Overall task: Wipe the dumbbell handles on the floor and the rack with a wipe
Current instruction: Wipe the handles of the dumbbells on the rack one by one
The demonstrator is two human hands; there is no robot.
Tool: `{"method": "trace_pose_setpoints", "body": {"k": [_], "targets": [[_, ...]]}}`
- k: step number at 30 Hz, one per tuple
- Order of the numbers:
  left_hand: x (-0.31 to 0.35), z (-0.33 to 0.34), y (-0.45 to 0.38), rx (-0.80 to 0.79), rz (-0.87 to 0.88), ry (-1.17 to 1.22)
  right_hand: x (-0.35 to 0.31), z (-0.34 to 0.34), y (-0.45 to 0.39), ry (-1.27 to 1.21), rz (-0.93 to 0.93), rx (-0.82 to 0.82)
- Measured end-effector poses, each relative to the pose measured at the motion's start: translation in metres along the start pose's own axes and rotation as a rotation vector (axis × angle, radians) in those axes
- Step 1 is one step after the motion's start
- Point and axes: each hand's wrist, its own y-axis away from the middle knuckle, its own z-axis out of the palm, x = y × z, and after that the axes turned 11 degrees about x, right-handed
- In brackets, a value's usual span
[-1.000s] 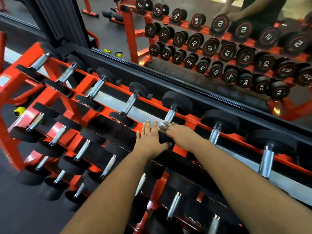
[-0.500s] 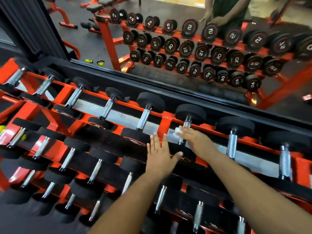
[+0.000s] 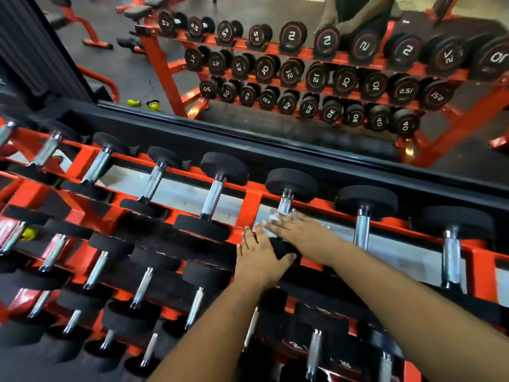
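- Head view: red rack [image 3: 252, 201] with three tiers of black dumbbells, chrome handles pointing away toward a mirror [image 3: 275, 78] behind.
- Right hand [image 3: 300, 235] reaching onto the top tier, laid over the near part of one dumbbell handle [image 3: 285, 205], just past the upright red strut.
- White wipe [image 3: 272, 217] bunched under the right fingers [image 3: 275, 224], pressed against that handle; only a small pale edge showing, blurred.
- Right grip curled around the wipe as far as the blur allows; exact finger wrap hard to make out.
- Left hand [image 3: 260, 257] flat on the black near head [image 3: 283, 250] of the same dumbbell, fingers straight and together, thumb spread to the right; grip released, holding nothing.
- Both hands close together, the left just below and left of the right.
- Neighbouring handles on the top tier bare: one to the left [image 3: 213, 198], one to the right [image 3: 361, 230].
- Lower tiers filled with smaller dumbbells, a yellow item [image 3: 29, 234] peeking through at far left.
- In the mirror: the same rack reflected with numbered weight ends, and yellow kettlebells [image 3: 153, 104] on the dark floor.
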Motion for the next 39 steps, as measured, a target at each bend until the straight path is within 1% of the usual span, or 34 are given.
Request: {"method": "trace_pose_setpoints", "body": {"k": [2,4,6,8,9,10,12,13,14,15,17,18,19,22,24,25,27,28,29,31,33,34,36,39], "targets": [[0.000,-0.001,-0.001,-0.023,-0.005,-0.016,0.008,-0.003,0.005,-0.005,-0.107,-0.027],[0.002,-0.002,-0.002,-0.055,-0.014,-0.043,0.019,-0.007,0.000,0.097,-0.125,-0.007],[0.003,-0.006,-0.003,-0.087,-0.034,-0.049,0.021,-0.009,-0.013,0.193,-0.010,0.025],[0.003,-0.008,-0.005,-0.112,-0.042,-0.048,0.013,-0.007,-0.021,0.154,0.108,0.067],[0.003,-0.008,-0.006,-0.120,-0.042,-0.052,0.007,-0.004,-0.020,0.098,0.110,0.066],[0.002,-0.008,-0.006,-0.124,-0.040,-0.056,0.004,-0.001,-0.014,0.037,0.057,0.043],[0.003,-0.007,-0.006,-0.117,-0.040,-0.068,0.008,-0.004,-0.001,-0.065,-0.110,-0.028],[0.003,-0.008,-0.007,-0.112,-0.037,-0.073,0.013,-0.007,0.001,-0.075,-0.159,-0.031],[0.003,-0.007,-0.007,-0.117,-0.039,-0.074,0.019,-0.007,0.003,-0.042,-0.166,-0.021],[0.003,-0.008,-0.007,-0.122,-0.039,-0.076,0.023,-0.006,-0.001,0.017,-0.124,-0.003],[0.004,-0.008,-0.005,-0.126,-0.043,-0.081,0.022,-0.007,-0.008,0.109,0.034,0.033],[0.004,-0.010,-0.005,-0.124,-0.043,-0.084,0.016,-0.011,-0.012,0.092,0.090,0.060],[0.004,-0.010,-0.005,-0.125,-0.042,-0.086,0.010,-0.011,-0.014,0.039,0.096,0.067],[0.004,-0.010,-0.005,-0.126,-0.038,-0.084,0.001,-0.009,-0.002,-0.132,-0.077,-0.053],[0.004,-0.009,-0.006,-0.119,-0.038,-0.085,0.008,-0.010,0.006,-0.150,-0.134,-0.034],[0.004,-0.009,-0.006,-0.119,-0.038,-0.087,0.014,-0.009,0.006,-0.107,-0.114,-0.001],[0.005,-0.010,-0.006,-0.119,-0.041,-0.088,0.017,-0.004,-0.003,-0.007,0.049,0.041],[0.005,-0.010,-0.005,-0.119,-0.043,-0.088,0.012,-0.002,-0.010,-0.013,0.160,0.060],[0.005,-0.011,-0.005,-0.120,-0.044,-0.088,0.006,0.002,-0.015,-0.082,0.266,0.084],[0.005,-0.011,-0.005,-0.120,-0.041,-0.087,-0.010,0.008,-0.019,-0.352,0.456,0.182],[0.003,-0.010,-0.006,-0.119,-0.043,-0.079,-0.019,0.008,-0.015,-0.577,0.603,0.280],[0.003,-0.010,-0.007,-0.121,-0.042,-0.078,-0.022,0.005,-0.013,-0.646,0.659,0.314],[0.004,-0.008,-0.006,-0.120,-0.039,-0.081,-0.027,-0.003,-0.013,-0.740,0.759,0.298],[0.004,-0.008,-0.004,-0.098,-0.038,-0.068,-0.036,-0.011,-0.029,-0.779,0.905,0.246]]}}
